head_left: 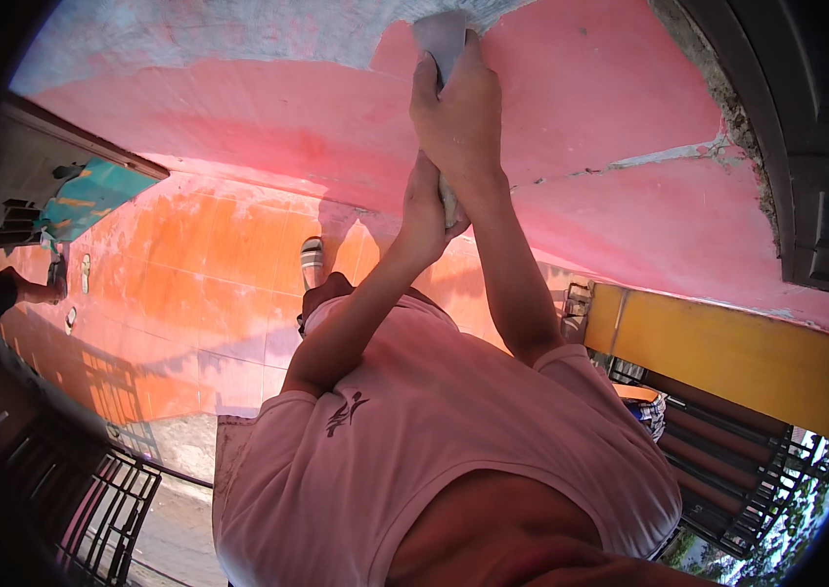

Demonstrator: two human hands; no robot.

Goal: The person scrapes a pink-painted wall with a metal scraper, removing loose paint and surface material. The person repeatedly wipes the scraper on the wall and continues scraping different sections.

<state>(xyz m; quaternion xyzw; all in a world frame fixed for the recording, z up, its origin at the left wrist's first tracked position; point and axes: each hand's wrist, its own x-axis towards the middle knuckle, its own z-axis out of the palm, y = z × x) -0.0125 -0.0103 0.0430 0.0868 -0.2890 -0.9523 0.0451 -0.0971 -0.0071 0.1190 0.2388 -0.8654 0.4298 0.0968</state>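
Both my hands grip one scraper (442,39) with a wide, flat grey blade. My right hand (461,112) is closed around it just behind the blade, the thumb lying along it. Below that, my left hand (424,210) wraps the lower end of the handle, most of which is hidden by my fingers. The blade lies at the pink wall (590,88), by the ragged border where the pink coat meets a bare grey-white patch (238,44). Whether the blade edge touches the wall, I cannot tell.
Orange tiled floor (209,254) lies below, with my sandalled foot (313,256) on it. Another person's leg (33,291) shows at far left, near a teal panel (101,201). A dark frame (806,117) borders the wall's right, above a yellow panel (727,347). Black railings (106,514) stand lower left.
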